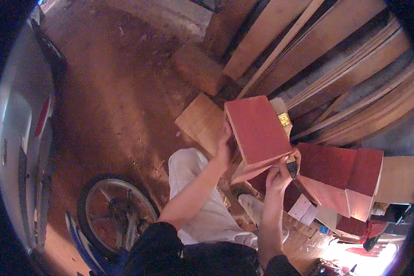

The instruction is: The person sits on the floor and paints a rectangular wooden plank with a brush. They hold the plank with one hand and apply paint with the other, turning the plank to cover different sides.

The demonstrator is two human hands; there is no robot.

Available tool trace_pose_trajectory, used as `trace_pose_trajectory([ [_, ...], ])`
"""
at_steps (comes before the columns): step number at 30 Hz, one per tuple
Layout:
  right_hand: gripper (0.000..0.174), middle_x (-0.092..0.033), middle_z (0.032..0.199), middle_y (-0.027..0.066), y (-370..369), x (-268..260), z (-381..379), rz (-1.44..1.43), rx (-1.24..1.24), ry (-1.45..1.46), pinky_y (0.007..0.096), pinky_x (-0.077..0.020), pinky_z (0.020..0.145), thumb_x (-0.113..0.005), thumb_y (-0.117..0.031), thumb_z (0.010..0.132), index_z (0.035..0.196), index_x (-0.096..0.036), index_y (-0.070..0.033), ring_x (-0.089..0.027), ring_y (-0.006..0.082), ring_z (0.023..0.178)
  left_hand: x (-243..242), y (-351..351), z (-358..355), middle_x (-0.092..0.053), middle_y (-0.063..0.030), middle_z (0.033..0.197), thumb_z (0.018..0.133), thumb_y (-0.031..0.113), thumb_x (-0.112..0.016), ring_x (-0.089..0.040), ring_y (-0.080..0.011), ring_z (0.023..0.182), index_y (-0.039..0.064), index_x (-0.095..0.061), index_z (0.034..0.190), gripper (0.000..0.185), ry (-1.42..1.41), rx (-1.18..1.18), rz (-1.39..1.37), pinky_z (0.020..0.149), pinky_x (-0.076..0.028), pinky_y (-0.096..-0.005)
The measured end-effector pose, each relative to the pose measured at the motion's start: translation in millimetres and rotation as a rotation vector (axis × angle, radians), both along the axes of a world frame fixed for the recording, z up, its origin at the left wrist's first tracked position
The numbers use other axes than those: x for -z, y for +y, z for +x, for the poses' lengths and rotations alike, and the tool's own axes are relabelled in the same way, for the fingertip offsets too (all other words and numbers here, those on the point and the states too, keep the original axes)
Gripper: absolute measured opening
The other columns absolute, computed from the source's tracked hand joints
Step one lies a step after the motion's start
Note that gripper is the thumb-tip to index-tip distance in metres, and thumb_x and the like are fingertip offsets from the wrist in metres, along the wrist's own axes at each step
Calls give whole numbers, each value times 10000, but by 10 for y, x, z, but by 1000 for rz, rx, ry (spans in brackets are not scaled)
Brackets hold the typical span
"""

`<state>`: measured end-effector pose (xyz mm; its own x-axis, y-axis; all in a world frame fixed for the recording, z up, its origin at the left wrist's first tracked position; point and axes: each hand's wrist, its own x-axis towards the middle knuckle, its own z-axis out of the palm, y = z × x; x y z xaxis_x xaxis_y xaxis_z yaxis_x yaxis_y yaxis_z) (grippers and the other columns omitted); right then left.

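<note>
A wooden box [257, 129] with a red-painted face is held up in front of me, above my knees. My left hand [225, 145] supports its left side, the fingers partly hidden behind it. At its lower right corner, my right hand [279, 172] grips the box's edge and a paintbrush together. The paintbrush [283, 119] runs along the box's right side, with pale bristles upward, a gold-coloured ferrule and a dark handle end below. To the right are red-painted wooden boxes [334, 169] set side by side, with paler pink sides.
Long wooden planks [307, 48] lean at the upper right. A wooden board [201, 120] lies on the dirt floor [114, 96] beyond my left hand. A motorcycle wheel [115, 214] stands at lower left, a car [20, 138] at far left. A small blue can [325, 230] sits lower right.
</note>
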<state>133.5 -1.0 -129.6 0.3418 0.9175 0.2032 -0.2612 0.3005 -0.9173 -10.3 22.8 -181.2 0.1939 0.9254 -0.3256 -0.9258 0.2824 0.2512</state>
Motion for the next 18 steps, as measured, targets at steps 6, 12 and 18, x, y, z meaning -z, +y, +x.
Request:
trace_pose_trajectory([
  [6, 309, -487, 877, -8, -78, 131, 35, -6, -39, 9, 261, -385, 763, -650, -82, 795, 1052, -480, -66, -477, 108, 832, 92, -43, -83, -487, -100, 1274, 881, 470, -527, -455, -229, 1194, 83, -392, 1315, 597, -31, 21, -6, 1013, -377, -374],
  [12, 379, -546, 979, 38, -164, 224, 140, 3, -78, 111, 305, -401, 858, -659, -114, 773, 1087, -451, -68, -520, 165, 948, 257, -64, -6, -562, -87, 1200, 908, 384, -524, -576, -212, 1062, 64, -476, 1239, 463, -80, 66, 88, 900, -503, -351],
  [18, 396, -552, 1009, 47, -232, 368, 334, 32, -165, 107, 335, -398, 884, -681, -129, 771, 1087, -449, -70, -524, 181, 974, 328, -76, 85, -524, -112, 1221, 945, 374, -456, -575, -195, 1069, 34, -416, 1262, 467, -278, 220, 50, 893, -520, -346],
])
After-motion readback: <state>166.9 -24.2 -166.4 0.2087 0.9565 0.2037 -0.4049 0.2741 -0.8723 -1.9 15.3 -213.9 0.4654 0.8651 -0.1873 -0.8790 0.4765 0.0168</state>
